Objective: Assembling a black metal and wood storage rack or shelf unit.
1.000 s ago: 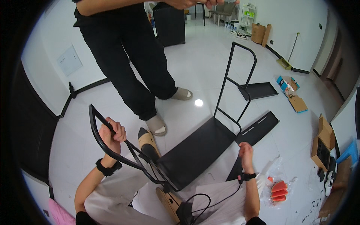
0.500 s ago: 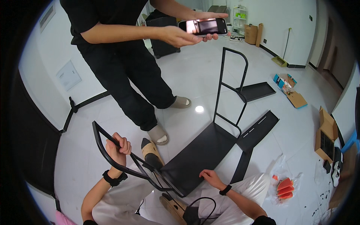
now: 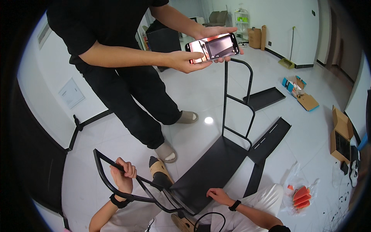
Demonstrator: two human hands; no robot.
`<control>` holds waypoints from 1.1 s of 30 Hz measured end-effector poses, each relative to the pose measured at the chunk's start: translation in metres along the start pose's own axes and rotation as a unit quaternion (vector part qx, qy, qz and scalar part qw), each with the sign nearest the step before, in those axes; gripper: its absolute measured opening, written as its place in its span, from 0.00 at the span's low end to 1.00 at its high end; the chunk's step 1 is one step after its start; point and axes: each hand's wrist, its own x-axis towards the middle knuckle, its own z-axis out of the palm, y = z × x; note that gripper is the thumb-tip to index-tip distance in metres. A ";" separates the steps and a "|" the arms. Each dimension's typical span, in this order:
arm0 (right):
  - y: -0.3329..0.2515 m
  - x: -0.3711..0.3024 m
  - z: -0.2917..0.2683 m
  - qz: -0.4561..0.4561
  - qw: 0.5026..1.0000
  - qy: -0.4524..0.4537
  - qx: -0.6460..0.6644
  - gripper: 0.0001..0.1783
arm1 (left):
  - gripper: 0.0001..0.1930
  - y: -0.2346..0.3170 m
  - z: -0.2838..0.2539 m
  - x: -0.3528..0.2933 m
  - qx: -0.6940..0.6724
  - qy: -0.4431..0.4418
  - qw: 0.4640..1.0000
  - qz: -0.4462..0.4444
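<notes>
Black tubular frame [image 3: 140, 198] in my left hand [image 3: 123, 178]

My fingers wrap its bar beside the black panel [image 3: 210, 168]. My right hand [image 3: 219, 196] curls loosely by the panel's edge; I can't tell its hold. Phone [image 3: 213, 48] marks beyond: too small to read.

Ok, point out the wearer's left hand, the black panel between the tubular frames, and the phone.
Wearer's left hand [image 3: 122, 175], head view, middle of hand.
Black panel [image 3: 210, 171], head view, flat face.
Phone [image 3: 217, 46], head view, screen.

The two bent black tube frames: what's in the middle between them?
In the head view, a black panel stretches between the near frame, gripped by the left hand, and the far frame. The right hand is by the panel's edge.
</notes>
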 end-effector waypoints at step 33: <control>-0.030 0.002 -0.005 0.020 0.999 0.026 -0.029 0.14 | 0.29 0.001 0.011 -0.002 0.043 0.037 0.998 0.004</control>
